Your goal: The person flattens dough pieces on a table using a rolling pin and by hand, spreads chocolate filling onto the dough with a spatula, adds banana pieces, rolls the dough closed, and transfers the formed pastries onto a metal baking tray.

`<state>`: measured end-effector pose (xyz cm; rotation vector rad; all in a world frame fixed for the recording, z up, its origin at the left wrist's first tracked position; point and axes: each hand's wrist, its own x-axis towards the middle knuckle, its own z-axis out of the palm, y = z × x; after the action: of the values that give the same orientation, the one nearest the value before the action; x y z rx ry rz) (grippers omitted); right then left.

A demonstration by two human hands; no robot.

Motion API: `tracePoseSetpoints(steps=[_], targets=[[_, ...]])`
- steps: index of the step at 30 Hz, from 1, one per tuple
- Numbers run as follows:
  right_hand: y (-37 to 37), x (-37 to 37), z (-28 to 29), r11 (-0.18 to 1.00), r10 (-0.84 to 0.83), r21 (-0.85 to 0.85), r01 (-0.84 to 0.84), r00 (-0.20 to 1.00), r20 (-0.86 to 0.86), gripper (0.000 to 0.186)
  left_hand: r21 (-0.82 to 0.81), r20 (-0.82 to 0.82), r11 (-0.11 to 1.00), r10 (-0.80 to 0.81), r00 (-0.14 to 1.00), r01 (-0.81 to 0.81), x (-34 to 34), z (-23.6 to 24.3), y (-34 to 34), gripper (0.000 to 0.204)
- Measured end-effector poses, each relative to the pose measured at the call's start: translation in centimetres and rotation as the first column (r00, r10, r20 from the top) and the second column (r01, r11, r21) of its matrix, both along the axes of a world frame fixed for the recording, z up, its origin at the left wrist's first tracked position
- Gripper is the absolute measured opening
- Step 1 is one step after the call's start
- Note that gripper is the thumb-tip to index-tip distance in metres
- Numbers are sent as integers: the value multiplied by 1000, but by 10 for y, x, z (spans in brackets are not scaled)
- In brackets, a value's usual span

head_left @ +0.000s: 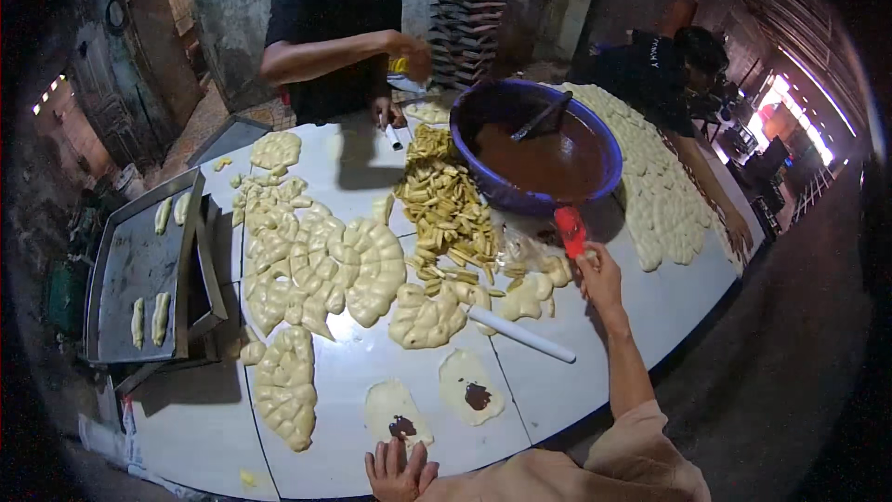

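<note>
My right hand (599, 274) grips a red spatula-like tool (569, 228) beside the rim of a purple bowl (469, 172) of brown filling, which has a dark utensil resting in it. My left hand (401, 472) lies with fingers spread at the lower edge of a flattened dough piece (386, 400) with a dark filling blob. A second flattened piece (455, 367), also with filling, lies to its right. Above them are a white rolling pin (520, 333), lumps of pale dough (316, 260) and a heap of yellowish banana-like strips (437, 204) on the white tiled table (567, 390).
Metal trays (139, 260) holding several dough rolls stand at the left. A co-worker in a dark shirt (330, 46) works across the table; another (641, 65) leans over a spread of dough pieces (664, 214) at the right. Stacked metal pans (465, 19) stand behind.
</note>
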<state>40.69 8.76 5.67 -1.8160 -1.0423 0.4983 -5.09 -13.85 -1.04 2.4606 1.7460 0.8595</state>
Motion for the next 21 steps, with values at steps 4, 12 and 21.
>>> tracePoseSetpoints(steps=[4,12,21], targets=[[10,-17,-16,999,49,-24,-43,894,446,33,-85,-20,996,-11,1000,9,-9,0,-5,56],[-8,-94,10,992,113,-47,-113,696,709,37,-71,3,990,125,992,-125,-13,-3,2,34],[-129,-230,-1,427,837,-163,-890,321,443,16,-69,47,992,107,993,-103,-11,-10,-13,37]])
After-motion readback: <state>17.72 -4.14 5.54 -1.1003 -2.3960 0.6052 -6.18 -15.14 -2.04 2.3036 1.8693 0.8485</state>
